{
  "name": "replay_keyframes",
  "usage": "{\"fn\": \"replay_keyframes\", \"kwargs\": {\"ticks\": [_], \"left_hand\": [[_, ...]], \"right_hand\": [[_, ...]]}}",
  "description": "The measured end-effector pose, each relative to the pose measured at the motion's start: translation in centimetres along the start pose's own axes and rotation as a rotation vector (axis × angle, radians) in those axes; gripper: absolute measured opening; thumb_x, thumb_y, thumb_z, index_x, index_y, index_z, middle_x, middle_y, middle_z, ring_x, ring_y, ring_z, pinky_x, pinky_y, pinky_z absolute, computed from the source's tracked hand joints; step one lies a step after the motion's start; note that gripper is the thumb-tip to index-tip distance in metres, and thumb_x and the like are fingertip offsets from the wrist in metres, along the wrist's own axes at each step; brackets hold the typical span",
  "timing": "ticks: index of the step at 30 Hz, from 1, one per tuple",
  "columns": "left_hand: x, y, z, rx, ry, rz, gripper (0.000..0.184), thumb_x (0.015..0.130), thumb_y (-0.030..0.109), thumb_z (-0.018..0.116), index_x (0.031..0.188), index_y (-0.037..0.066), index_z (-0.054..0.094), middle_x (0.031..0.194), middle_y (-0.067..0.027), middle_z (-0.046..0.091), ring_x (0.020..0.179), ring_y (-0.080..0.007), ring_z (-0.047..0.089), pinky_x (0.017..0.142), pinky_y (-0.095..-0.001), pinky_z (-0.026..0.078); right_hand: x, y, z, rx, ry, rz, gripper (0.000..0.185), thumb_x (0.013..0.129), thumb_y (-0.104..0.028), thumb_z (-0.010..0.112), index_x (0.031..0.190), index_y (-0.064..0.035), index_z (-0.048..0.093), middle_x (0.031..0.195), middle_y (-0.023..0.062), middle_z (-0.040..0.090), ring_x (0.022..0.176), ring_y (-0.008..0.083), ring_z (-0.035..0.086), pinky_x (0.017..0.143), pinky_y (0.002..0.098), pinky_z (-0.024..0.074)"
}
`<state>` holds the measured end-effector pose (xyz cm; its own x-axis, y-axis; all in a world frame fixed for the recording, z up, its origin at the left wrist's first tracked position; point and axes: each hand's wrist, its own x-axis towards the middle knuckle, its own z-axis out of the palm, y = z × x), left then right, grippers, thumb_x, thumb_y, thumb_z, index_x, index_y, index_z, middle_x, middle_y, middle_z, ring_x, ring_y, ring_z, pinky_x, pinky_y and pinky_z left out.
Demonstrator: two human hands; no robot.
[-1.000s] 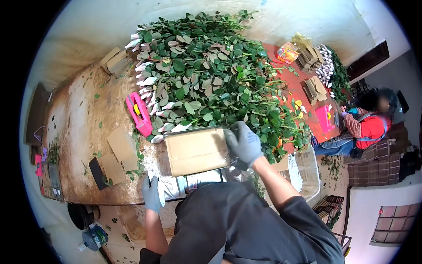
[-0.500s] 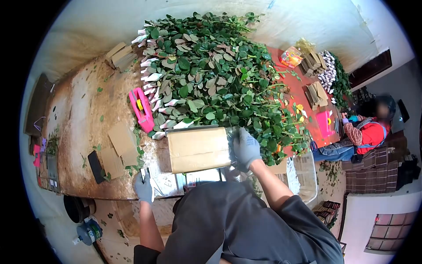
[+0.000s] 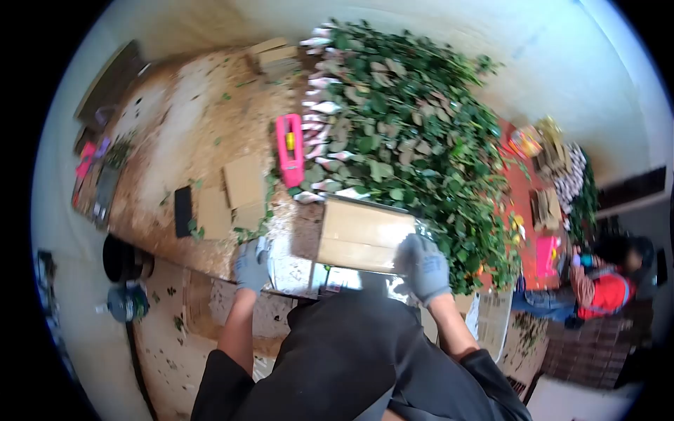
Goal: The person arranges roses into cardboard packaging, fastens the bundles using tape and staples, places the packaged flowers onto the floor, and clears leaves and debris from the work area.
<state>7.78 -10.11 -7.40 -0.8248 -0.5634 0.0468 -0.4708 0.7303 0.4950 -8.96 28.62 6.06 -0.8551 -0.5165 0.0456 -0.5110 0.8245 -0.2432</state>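
A cardboard-wrapped bundle lies at the front edge of the table, below a large pile of leafy stems with white-wrapped heads at their left. My right hand, in a grey glove, is at the bundle's right end; its fingers are blurred, and what they grip is hard to tell. My left hand, also gloved, is at the table's front edge, left of the bundle, with its fingers partly curled; whether it holds anything is unclear. A pink tape dispenser stands behind the bundle, beside the stems.
Cardboard sheets and a black phone lie on the left. Folded cardboard is at the back. On the red surface at right are cardboard stacks and a second pink dispenser. Another person in red is at far right.
The view has swung, so the table and bundle appear farther right. My right hand has moved onto the bundle's right end. The pale tool seen earlier at my left hand is no longer clear.
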Motion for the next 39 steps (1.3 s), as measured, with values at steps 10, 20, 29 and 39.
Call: {"fn": "replay_keyframes", "kwargs": {"ticks": [10, 20, 29, 39], "left_hand": [[-1.0, -4.6, -0.3, -0.001, 0.374, -0.13, 0.035, 0.087, 0.014, 0.067, 0.119, 0.0, 0.063, 0.109, -0.0239, 0.061, 0.107, -0.0425, 0.056, 0.096, -0.0506, 0.044], [0.9, -12.8, 0.9, 0.403, 0.482, -0.613, 0.057, 0.097, 0.029, 0.061, 0.143, -0.002, 0.044, 0.147, -0.0252, 0.044, 0.135, -0.043, 0.04, 0.114, -0.0558, 0.031], [1.4, -13.8, 2.8, 0.3, 0.589, -0.533, 0.053, 0.101, 0.031, 0.053, 0.143, 0.0, 0.046, 0.143, -0.0236, 0.046, 0.134, -0.0421, 0.041, 0.113, -0.0556, 0.033], [1.2, -12.5, 1.4, 0.375, 0.505, -0.578, 0.051, 0.099, 0.026, 0.057, 0.144, 0.006, 0.046, 0.149, -0.0185, 0.046, 0.139, -0.0394, 0.041, 0.111, -0.0533, 0.036]], "right_hand": [[5.7, -18.3, -19.8, 0.653, 0.101, -0.841, 0.033, 0.079, 0.0, 0.071, 0.111, 0.0024, 0.066, 0.106, 0.0185, 0.071, 0.089, 0.0329, 0.071, 0.075, 0.0403, 0.058], [9.7, -29.1, -18.1, 0.756, -0.396, -1.355, 0.03, 0.084, -0.003, 0.067, 0.113, 0.0029, 0.064, 0.102, 0.0175, 0.071, 0.086, 0.0346, 0.07, 0.077, 0.0437, 0.057], [16.1, -33.7, -13.2, 0.665, -0.512, -1.32, 0.029, 0.088, -0.007, 0.063, 0.115, 0.0033, 0.062, 0.098, 0.0167, 0.07, 0.084, 0.0361, 0.07, 0.079, 0.0468, 0.0561], [31.3, -17.0, 12.1, 0.397, -0.306, 0.196, 0.043, 0.092, -0.042, 0.063, 0.103, -0.0016, 0.072, 0.107, 0.026, 0.072, 0.106, 0.0408, 0.068, 0.093, 0.046, 0.0529]]}}
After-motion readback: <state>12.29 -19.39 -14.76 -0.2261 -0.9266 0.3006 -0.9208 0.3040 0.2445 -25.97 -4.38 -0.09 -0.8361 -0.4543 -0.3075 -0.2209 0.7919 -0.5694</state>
